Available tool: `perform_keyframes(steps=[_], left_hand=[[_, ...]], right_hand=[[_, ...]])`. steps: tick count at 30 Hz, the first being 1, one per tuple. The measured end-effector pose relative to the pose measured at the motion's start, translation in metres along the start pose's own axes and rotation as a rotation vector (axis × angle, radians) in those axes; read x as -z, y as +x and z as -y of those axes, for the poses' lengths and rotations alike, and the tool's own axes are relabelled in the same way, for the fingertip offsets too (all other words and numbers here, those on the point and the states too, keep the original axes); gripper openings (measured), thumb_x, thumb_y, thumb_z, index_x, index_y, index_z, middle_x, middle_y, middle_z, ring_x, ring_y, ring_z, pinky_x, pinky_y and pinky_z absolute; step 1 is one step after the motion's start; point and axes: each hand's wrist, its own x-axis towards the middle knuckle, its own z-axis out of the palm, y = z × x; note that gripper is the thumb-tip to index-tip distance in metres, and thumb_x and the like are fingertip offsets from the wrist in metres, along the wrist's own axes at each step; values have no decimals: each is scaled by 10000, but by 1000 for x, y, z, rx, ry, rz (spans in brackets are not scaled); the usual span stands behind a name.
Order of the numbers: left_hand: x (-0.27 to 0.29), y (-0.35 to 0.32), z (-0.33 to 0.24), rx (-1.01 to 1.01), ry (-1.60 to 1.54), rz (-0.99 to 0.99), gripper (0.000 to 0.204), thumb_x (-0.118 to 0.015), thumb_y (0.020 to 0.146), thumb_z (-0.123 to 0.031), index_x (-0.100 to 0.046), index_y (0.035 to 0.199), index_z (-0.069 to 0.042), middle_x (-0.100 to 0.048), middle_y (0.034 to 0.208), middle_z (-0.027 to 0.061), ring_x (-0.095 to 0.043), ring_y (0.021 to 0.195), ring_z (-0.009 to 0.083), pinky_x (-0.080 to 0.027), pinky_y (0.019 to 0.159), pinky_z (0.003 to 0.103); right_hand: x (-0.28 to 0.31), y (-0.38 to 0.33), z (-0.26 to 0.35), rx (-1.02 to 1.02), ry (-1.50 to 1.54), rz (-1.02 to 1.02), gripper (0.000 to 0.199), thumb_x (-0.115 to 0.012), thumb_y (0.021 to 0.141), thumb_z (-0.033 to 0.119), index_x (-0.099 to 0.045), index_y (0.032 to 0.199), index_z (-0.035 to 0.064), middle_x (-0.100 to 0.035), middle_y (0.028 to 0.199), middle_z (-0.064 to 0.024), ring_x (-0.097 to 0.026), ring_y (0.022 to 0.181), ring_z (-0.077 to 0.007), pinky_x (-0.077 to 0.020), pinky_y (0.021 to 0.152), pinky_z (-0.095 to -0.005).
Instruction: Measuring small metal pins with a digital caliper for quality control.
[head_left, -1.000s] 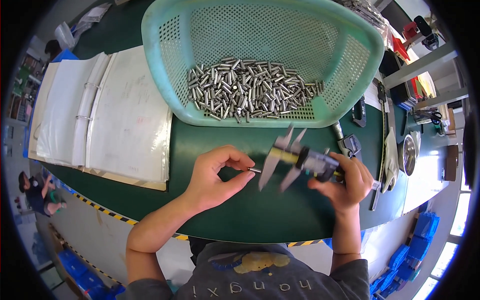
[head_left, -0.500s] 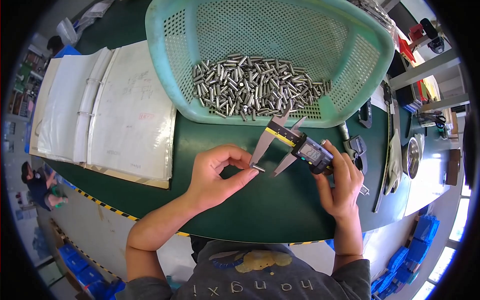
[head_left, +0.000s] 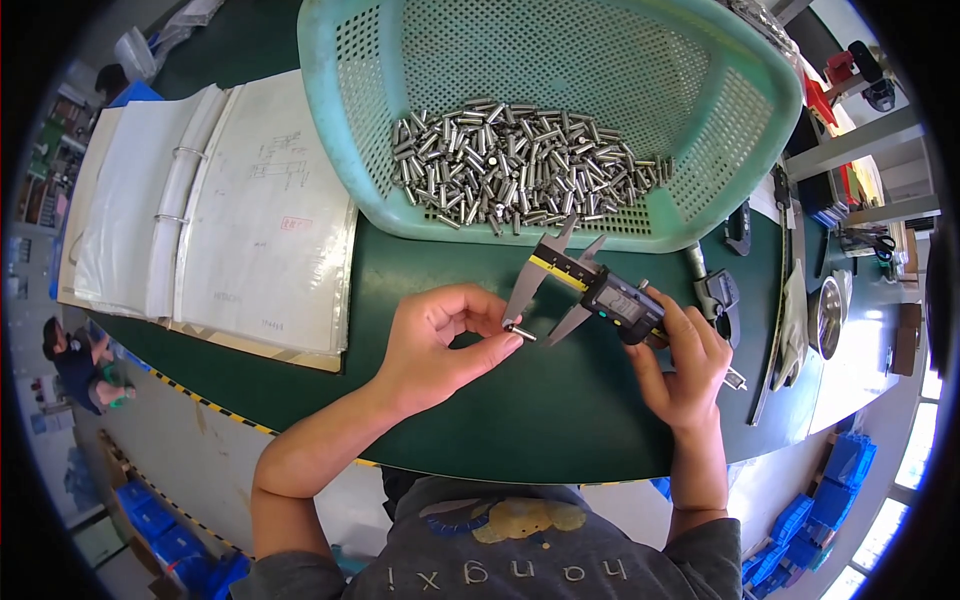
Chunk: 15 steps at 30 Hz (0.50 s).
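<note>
Between the thumb and fingers of my left hand (head_left: 445,345) is a small shiny metal pin (head_left: 521,332), its free end pointing right. My right hand (head_left: 688,360) grips a digital caliper (head_left: 622,303) by its display body. The caliper's jaws stand apart, and the tip of one jaw is beside the pin at my left fingertips. Whether that jaw touches the pin I cannot tell. Beyond both hands, a green plastic basket (head_left: 355,150) holds a heap of similar metal pins (head_left: 500,165).
An open ring binder (head_left: 265,240) with drawings in clear sleeves lies to the left. On the right are a micrometer (head_left: 716,293), a glove (head_left: 790,335) and a round metal dish (head_left: 826,317). The green table (head_left: 540,430) has a curved near edge. Another person (head_left: 78,365) is far left.
The caliper jaws have closed slightly, and my left hand has shifted a little right with the pin. The basket and binder appear slightly shifted in the view.
</note>
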Motion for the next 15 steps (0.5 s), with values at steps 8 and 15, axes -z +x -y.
perform_keyframes(steps=[8,15], left_hand=[[2,-1,-3,36,11,8,146,-699,775,-14,-621,891,28,-634,877,53,-596,775,98,-488,731,246],[2,-1,-5,39,18,25,138,-697,767,-5,-623,879,26,-632,865,48,-593,762,92,-486,720,241]], right_hand=[[1,0,1,-19,11,12,372,-740,677,169,-600,975,-3,-510,609,-54,-505,478,-200,-394,436,-302],[0,-1,0,-47,22,-13,331,-760,655,198,-597,875,12,-497,589,-62,-492,458,-216,-379,419,-308]])
